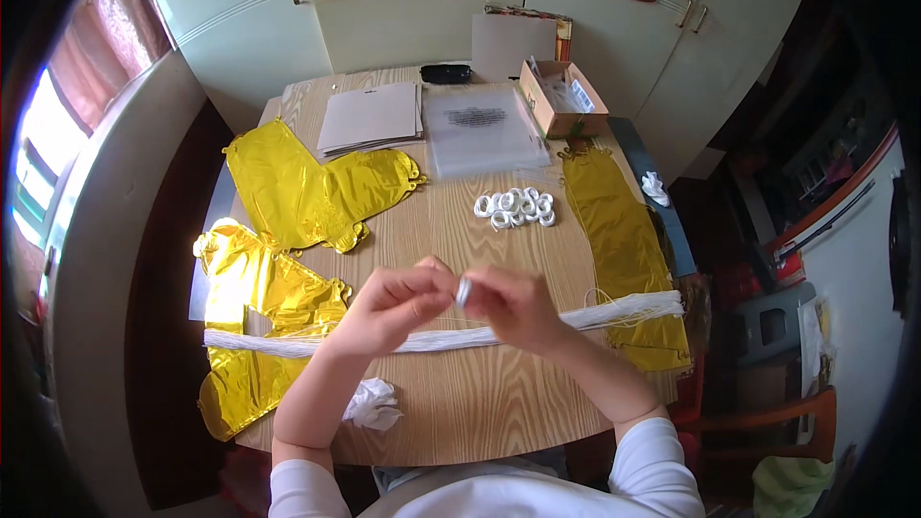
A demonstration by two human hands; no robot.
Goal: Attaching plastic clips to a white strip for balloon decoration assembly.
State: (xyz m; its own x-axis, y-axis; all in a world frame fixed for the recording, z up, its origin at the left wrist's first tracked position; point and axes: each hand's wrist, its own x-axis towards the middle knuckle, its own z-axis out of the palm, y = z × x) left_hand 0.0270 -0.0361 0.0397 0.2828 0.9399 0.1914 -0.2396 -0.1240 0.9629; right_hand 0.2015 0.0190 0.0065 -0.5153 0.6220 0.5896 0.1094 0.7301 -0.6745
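My left hand point(398, 307) and my right hand point(513, 305) meet above the middle of the table. A small white coil of string point(464, 292) is gripped in the fingers of my right hand. The left thumb and fingers are pinched together right beside the coil; what is between them is too small to tell. Below both hands a long bundle of white strings point(446, 339) runs across the table. Farther off lies a pile of several white string coils point(515, 207).
Gold foil balloons, deflated, lie on the left point(288, 182) and right point(614, 221). At the back are grey cards point(369, 120), clear plastic bags point(484, 134), a black case point(446, 73) and a cardboard box point(564, 101). Crumpled white tissue point(372, 405) sits near the front edge.
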